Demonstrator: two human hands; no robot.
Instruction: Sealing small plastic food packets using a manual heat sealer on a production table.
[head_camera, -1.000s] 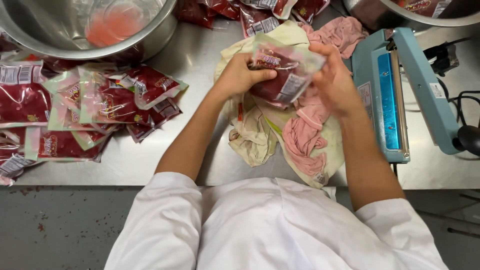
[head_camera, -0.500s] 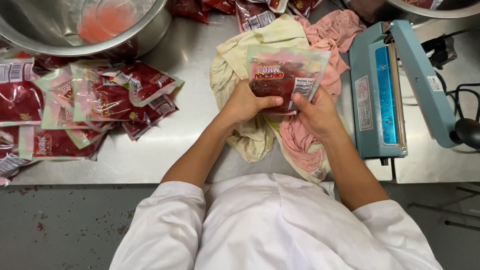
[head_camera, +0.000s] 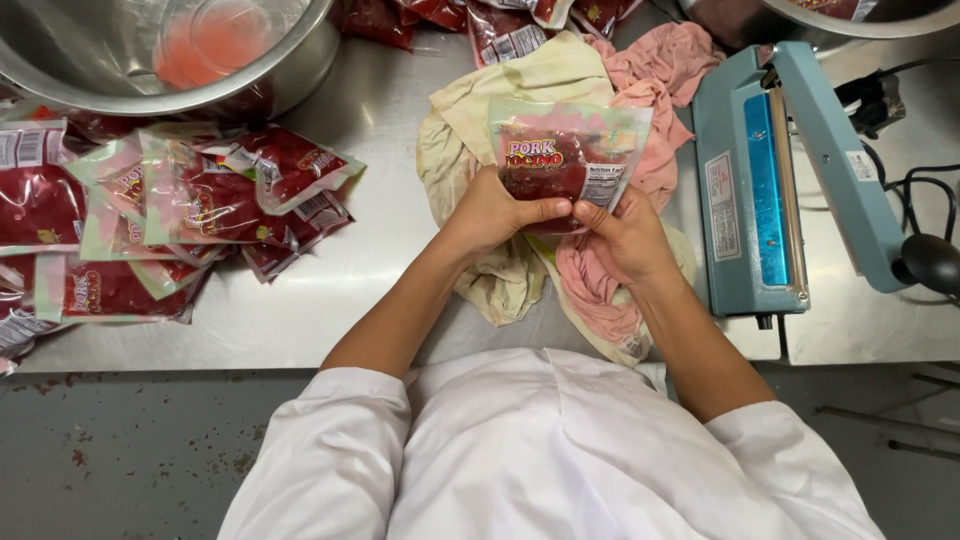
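Head view, both hands (head_camera: 560, 225) gripping clear pouch (head_camera: 565, 155) of red meat, steel bowl (head_camera: 150, 50) holding pink liquid

Pouch (head_camera: 565, 160) over cloths (head_camera: 500, 270) mid-table, packet pile (head_camera: 180, 215) left, heat sealer (head_camera: 760, 190) right, bowl (head_camera: 120, 60) behind pile

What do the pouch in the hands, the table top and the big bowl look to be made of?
Pouch: clear glossy plastic film, by its glare and the red contents showing through. Table top: brushed metal, probably stainless steel, grey with a dull sheen. Bowl: polished metal, likely steel, reflective inside.
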